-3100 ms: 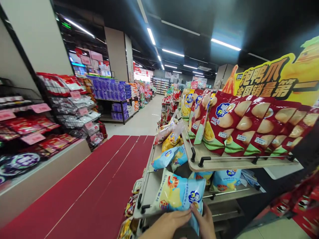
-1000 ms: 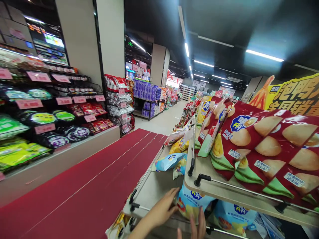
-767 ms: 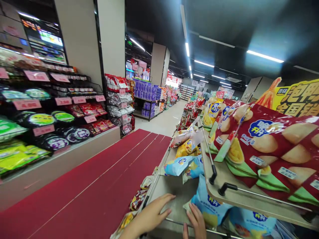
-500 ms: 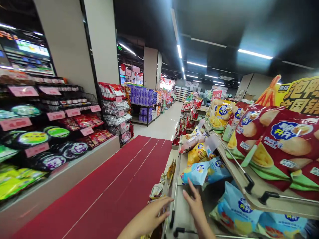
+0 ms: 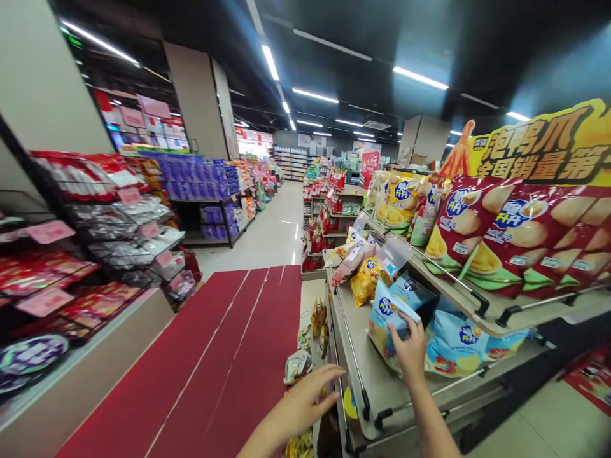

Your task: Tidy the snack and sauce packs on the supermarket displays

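Observation:
My right hand (image 5: 408, 342) grips the upper right edge of a light blue snack bag (image 5: 380, 316), thumb on its front and fingers over its top. The bag stands upright on the middle shelf (image 5: 352, 326) of a display rack. More light blue bags (image 5: 457, 343) sit to the right of my hand, and another is partly hidden behind the held one. A yellow bag (image 5: 367, 283) leans further back. Outside the rack's left edge, beside the metal rail, my left hand (image 5: 312, 397) hangs with its fingers stretched apart, holding nothing.
Dark red bags (image 5: 513, 235) line the upper shelf, whose rail (image 5: 470, 294) overhangs the middle one. Small packets (image 5: 298, 364) sit low on the rack's left side. A red carpet (image 5: 229, 343) runs along the aisle, with stocked shelves (image 5: 119, 216) on the left.
The view has swung right. My right hand has reached the light blue bag and taken hold of it; the bag has gone from lying tilted to upright. My left hand stays open beside the rack.

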Demonstrator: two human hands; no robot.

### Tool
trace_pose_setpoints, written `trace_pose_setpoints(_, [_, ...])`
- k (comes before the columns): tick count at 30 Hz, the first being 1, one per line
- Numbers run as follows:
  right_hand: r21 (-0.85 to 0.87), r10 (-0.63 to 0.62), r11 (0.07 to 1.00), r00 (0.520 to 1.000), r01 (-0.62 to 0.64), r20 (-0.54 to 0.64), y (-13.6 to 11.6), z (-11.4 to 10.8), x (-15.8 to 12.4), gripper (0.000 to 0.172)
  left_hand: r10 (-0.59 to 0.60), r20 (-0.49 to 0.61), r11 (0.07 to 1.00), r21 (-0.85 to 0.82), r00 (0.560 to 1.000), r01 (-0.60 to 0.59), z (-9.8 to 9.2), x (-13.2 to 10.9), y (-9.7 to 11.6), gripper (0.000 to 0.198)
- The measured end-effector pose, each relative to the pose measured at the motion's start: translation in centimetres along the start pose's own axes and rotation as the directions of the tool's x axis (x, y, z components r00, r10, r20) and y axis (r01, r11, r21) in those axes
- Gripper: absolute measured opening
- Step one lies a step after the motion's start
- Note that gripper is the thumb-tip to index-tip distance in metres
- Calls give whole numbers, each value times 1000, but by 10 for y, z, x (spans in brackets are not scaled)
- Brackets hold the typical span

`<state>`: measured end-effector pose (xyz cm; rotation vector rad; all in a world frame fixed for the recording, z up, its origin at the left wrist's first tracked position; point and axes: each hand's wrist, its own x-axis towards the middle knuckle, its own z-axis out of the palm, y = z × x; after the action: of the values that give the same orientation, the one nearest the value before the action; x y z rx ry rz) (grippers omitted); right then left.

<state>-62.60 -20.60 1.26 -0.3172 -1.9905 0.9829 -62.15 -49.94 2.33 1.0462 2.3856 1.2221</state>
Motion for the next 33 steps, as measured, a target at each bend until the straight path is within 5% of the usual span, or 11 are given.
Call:
trace_pose_setpoints(4, [-167,55,984,998,-56,-10,15,14,30,47,65,68,998,16,996,-67,6,10,4,40])
trace_pose_setpoints(8, [-493,20,867,993,-73,-113,16,34,12,73,81,90,997,8,993,-82,4,13,2,40])
trace_pose_setpoints(12, [-693,-172,656,953,298,247,8,51,-12,69,60,54,998,-5,997,-60,-5,11,-6,38])
trace_pose_setpoints(17, [-758,65,503,856,416,513,26,70,11,58,-20,14,1000,5,1000,20,-11,6,-22,40])
trace_pose_setpoints(21, [-823,216,476,866,311,452,42,82,36,54,-42,-14,999,-9,999,42,-7,-2,-32,41])
trace_pose_setpoints(25, [-836,204,505,911,217,359,35,88,36,57,-89,-7,996,-4,996,89,-8,-15,-36,43])
trace_pose_setpoints(30, [-739,99,588,877,329,469,7,70,-3,77,-165,-29,986,-3,986,165,-12,-33,-47,44])
trace_pose_setpoints(33, [-640,125,671,795,374,594,1,52,-48,56,-199,-40,980,-7,979,199,-7,-40,-50,43])
